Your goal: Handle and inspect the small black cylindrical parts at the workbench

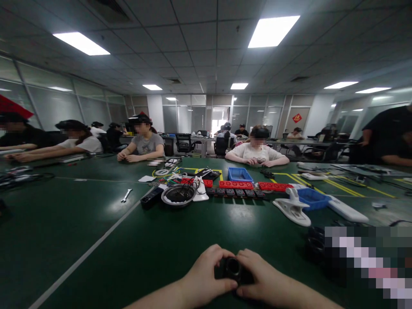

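Hands, left and right, both gripping a small black object with a round opening, at the near side of the green tabletop; beyond, metal bowl beside white stand.

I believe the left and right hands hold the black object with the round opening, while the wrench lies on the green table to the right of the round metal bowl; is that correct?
Not quite: the head view shows the wrench on the green table to the left of the round metal bowl. The left hand and right hand do hold the black object.
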A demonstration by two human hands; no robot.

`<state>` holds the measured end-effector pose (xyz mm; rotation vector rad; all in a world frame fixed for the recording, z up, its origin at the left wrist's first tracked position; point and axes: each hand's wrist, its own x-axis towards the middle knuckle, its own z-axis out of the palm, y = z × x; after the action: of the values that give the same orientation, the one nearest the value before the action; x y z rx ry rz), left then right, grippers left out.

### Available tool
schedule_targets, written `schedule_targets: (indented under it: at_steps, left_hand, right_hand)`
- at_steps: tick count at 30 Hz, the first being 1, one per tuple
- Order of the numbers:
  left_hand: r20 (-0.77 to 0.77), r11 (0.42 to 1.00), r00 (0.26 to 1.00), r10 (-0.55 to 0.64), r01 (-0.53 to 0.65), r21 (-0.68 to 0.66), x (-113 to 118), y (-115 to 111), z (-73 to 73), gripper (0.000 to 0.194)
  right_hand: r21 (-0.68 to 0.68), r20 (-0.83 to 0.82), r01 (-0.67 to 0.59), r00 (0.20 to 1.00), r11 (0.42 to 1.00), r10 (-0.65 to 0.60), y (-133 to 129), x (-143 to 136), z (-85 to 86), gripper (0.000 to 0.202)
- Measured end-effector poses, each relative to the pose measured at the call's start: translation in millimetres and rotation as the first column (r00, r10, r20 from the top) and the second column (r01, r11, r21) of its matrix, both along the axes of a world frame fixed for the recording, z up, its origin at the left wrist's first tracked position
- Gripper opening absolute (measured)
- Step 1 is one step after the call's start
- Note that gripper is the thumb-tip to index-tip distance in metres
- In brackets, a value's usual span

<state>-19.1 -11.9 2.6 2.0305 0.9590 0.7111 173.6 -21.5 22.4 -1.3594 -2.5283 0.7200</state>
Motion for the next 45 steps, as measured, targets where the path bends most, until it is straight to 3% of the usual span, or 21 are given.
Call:
schedule_targets:
  at_steps: [4, 9, 17, 21, 23, 27, 32, 38, 45]
  left_hand:
    - [0.022, 0.998, 0.997, -0.067, 0.068, -0.005, -2.2, -0.8, 0.1, 0.044]
    - [0.033, 0.996, 0.996, -0.083, 0.082, 0.024, -3.1, -2.1, 3.3, 0.046]
    - [-0.021, 0.998, 0.999, 0.043, -0.044, -0.037, 3.3, -3.4, 2.6, 0.046]
    - [-0.062, 0.991, 0.989, 0.133, -0.133, -0.002, 7.7, -5.0, 2.0, 0.046]
    - [-0.079, 0.990, 0.987, 0.143, -0.143, 0.011, 8.0, -3.7, 1.7, 0.048]
    - [-0.056, 1.000, 0.998, 0.031, -0.031, 0.006, 3.7, 1.6, 1.4, 0.049]
    - [-0.059, 0.993, 0.991, -0.116, 0.117, 0.003, -1.8, 3.2, 5.2, 0.056]
    - [-0.079, 0.991, 0.990, -0.121, 0.125, 0.052, -2.4, -0.2, 5.4, 0.050]
    - [-0.082, 0.997, 0.994, -0.067, 0.071, 0.043, -1.6, -1.7, -1.7, 0.051]
  right_hand:
    - [-0.142, -0.106, -0.042, 0.994, 0.989, 0.027, -1.2, 3.7, 8.9, 0.035]
    - [-0.127, -0.158, -0.002, 0.987, 0.992, -0.018, 2.0, 3.3, -2.4, 0.030]
    - [0.045, -0.023, 0.124, 0.992, 0.991, -0.123, -0.1, -5.5, -15.7, 0.035]
    - [0.146, 0.064, 0.152, 0.985, 0.978, -0.163, -2.9, -10.9, -19.2, 0.024]
    - [0.157, 0.074, 0.150, 0.984, 0.976, -0.163, -1.2, -9.7, -20.4, 0.028]
    - [0.076, -0.094, 0.057, 0.994, 0.996, -0.050, 2.7, -2.1, -17.1, 0.044]
    - [-0.112, -0.219, -0.027, 0.976, 0.993, 0.001, -0.7, 4.1, -2.1, 0.034]
    - [-0.254, -0.229, -0.036, 0.973, 0.966, -0.024, 0.0, 5.5, 7.2, 0.031]
    - [-0.220, -0.178, 0.042, 0.980, 0.974, -0.083, 4.6, 6.0, -10.7, 0.029]
